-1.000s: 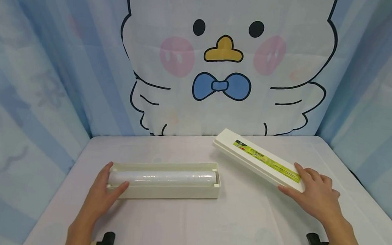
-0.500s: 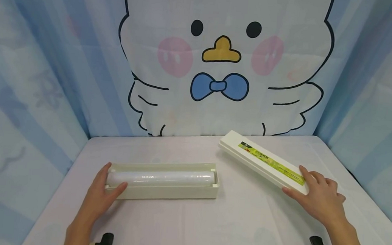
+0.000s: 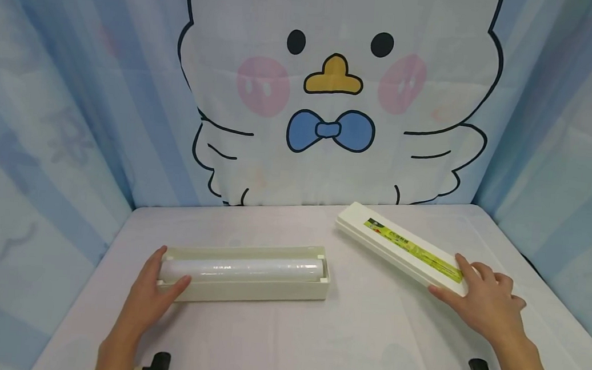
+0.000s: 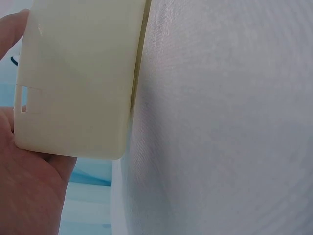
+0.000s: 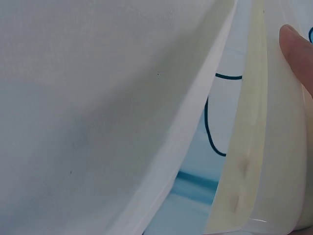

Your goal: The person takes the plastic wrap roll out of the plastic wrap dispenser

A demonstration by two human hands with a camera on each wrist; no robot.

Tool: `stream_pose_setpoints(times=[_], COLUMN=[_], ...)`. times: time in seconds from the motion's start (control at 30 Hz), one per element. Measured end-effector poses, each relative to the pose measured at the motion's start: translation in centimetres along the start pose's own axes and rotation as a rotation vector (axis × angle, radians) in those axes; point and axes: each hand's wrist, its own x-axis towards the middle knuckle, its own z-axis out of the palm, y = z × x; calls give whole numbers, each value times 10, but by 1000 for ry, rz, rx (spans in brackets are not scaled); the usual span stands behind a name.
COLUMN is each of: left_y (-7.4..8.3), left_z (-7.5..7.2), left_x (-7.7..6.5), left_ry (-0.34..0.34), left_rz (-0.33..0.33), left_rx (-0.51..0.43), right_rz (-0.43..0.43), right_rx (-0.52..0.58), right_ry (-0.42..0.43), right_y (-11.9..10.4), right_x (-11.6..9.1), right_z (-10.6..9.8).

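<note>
Two bare hands are at work, with one box, one roll and one lid between them. The left hand grips the left end of the uncovered cream box, thumb and fingers parted across its two long walls; the box sits on the left half of the surface. Lying lengthwise inside it is the single glossy, pale roll. The right hand pinches the near end of the white lid, thumb on one long side, fingers on the other. The lid slants at the right, well apart from the box, its held end raised; whether its far end touches down cannot be told. It bears one yellow-green label. A pale cloth covers the surface, and blue-and-white curtains enclose it on three sides, the back one printed with one cartoon bird wearing one blue bow tie.
</note>
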Motion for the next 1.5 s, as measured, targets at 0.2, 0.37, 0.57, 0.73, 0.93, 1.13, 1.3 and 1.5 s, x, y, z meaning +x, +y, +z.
stream_pose_setpoints(times=[0.2,0.37,0.57,0.73,0.93,1.13,1.3,1.5], left_y=[0,1,0,0,1,1,1,0], left_z=[0,0,0,1,1,1,1,1], left_x=[1,1,0,0,-1,-1,-1,-1], left_ry=[2,1,-2,-4,-1,4,4,-8], left_rz=[-5,-13,-19,-18,-19,-15,-13,-24], left_rx=[2,-4,-6,-6,-17,-5,-6,-6], right_rz=[45,46,31,38,47,30,17,4], right_rx=[-9,-18,-28,-36,-23,-27,-32,-28], right_ry=[-22,-25,-40,-71,-118,-187,-239,-289], right_y=[1,3,7,8,7,8,8,4], right_x=[0,-1,-2,-2,-2,-3,-6,-10], right_z=[0,1,2,3,2,0,0,-1])
